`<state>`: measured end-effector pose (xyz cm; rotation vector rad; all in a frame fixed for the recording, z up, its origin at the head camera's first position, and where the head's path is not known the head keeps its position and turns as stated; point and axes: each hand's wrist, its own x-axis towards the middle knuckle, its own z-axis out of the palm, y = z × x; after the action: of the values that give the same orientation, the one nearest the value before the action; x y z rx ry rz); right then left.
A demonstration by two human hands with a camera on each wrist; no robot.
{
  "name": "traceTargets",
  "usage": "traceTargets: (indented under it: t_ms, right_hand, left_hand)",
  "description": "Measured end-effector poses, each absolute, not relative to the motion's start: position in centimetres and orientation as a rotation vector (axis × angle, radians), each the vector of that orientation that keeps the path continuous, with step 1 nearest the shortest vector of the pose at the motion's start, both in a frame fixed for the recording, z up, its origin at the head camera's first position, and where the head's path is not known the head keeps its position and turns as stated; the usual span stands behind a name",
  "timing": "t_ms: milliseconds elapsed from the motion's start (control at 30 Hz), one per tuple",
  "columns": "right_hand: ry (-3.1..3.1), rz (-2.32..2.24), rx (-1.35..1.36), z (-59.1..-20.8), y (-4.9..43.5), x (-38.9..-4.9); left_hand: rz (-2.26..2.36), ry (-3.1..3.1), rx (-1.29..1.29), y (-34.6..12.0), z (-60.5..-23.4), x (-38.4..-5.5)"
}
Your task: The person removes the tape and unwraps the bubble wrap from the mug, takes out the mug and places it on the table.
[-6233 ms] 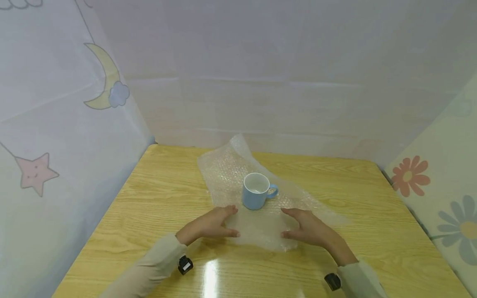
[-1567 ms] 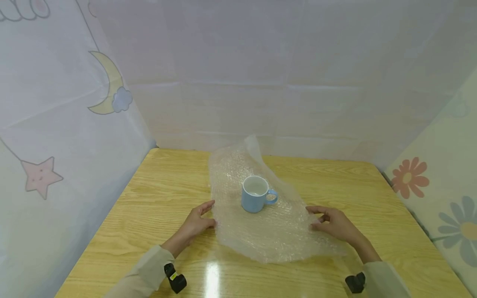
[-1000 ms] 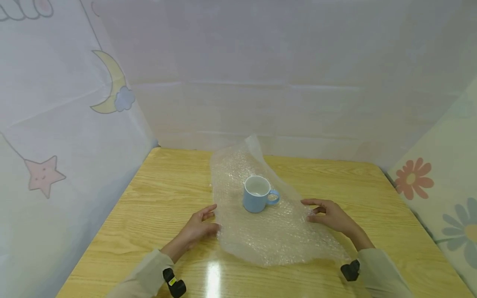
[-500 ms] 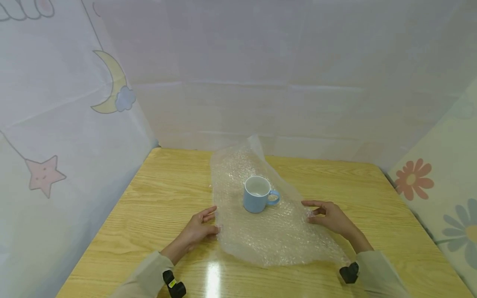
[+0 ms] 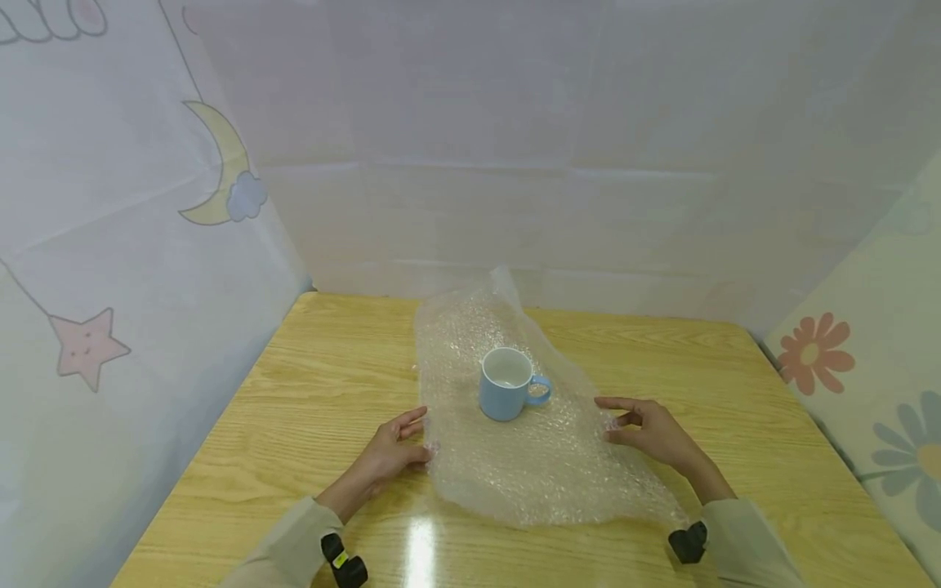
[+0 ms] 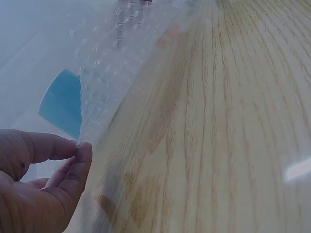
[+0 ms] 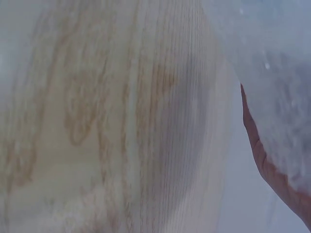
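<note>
A light blue mug [image 5: 503, 385] with a white inside stands upright on a sheet of clear bubble wrap [image 5: 537, 474], its handle toward the right. At the sheet's left edge my left hand [image 5: 385, 451] pinches the wrap between thumb and fingertips. The left wrist view shows that left hand [image 6: 46, 179] holding the edge raised, with part of the mug [image 6: 63, 104] behind it. My right hand [image 5: 657, 433] pinches the opposite edge in the head view. In the right wrist view the bubble wrap [image 7: 286, 97] covers most of my right hand [image 7: 265, 162].
Everything lies on a wood-grain table [image 5: 309, 384]. Pale printed cloth [image 5: 470, 122] hangs behind it and along both sides. The wrap's far corner [image 5: 503, 282] curls upward near the table's back edge. Each sleeve carries a small black device [image 5: 344, 562] at the wrist.
Since the oldest frame, my hands have moved apart from near the mug to the sheet's two edges, and its near part has spread out. Over the last half second almost nothing moves.
</note>
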<state>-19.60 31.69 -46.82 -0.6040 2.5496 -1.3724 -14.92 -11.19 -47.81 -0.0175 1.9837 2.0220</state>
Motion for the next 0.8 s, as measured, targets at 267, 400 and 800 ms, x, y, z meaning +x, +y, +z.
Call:
traceTargets:
  t_ms: [267, 400, 800]
  right_hand:
    - [2.544, -1.382, -0.608, -46.96, 31.89, -19.45]
    - [2.543, -1.386, -0.602, -47.12, 31.85, -19.43]
    - [2.553, -1.383, -0.567, -47.35, 31.76, -18.97]
  left_hand:
    - [2.029, 1.996, -0.03, -11.19, -47.85, -15.12]
    - [2.023, 2.001, -0.022, -11.33, -47.87, -15.23]
    - [2.029, 2.002, -0.021, -11.6, -47.64, -15.79]
